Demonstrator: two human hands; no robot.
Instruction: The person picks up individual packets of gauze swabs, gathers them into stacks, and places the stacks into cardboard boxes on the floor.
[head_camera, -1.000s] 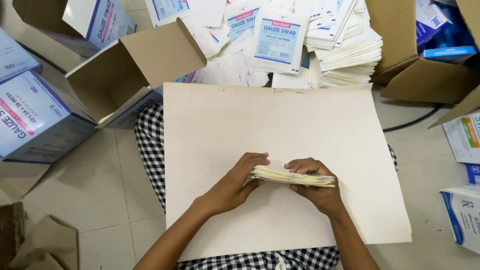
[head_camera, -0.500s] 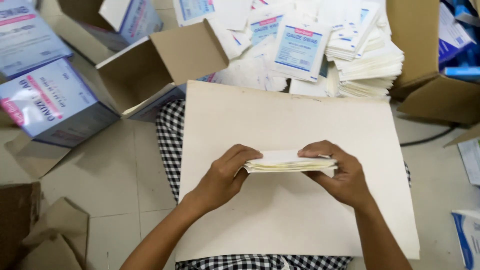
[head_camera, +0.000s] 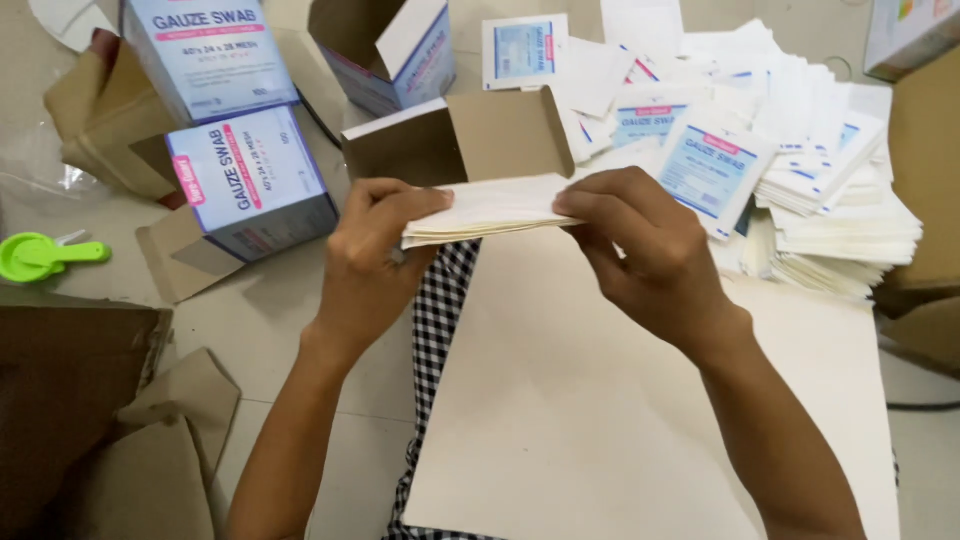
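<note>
Setting: informal packing workplace on a tiled floor (head_camera: 270, 330), most likely a small medical-supplies packing room. Evidence: several blue-and-white printed cartons (head_camera: 250, 180) standing and lying open around the seated person; a large heap of flat white sachets with blue labels (head_camera: 800, 170) stacked loosely on the floor; torn brown cardboard pieces (head_camera: 150, 450) scattered at the left; a plain cream board (head_camera: 620, 430) laid over the lap as a work surface; a green plastic tape dispenser (head_camera: 40, 255) near the cartons.
</note>
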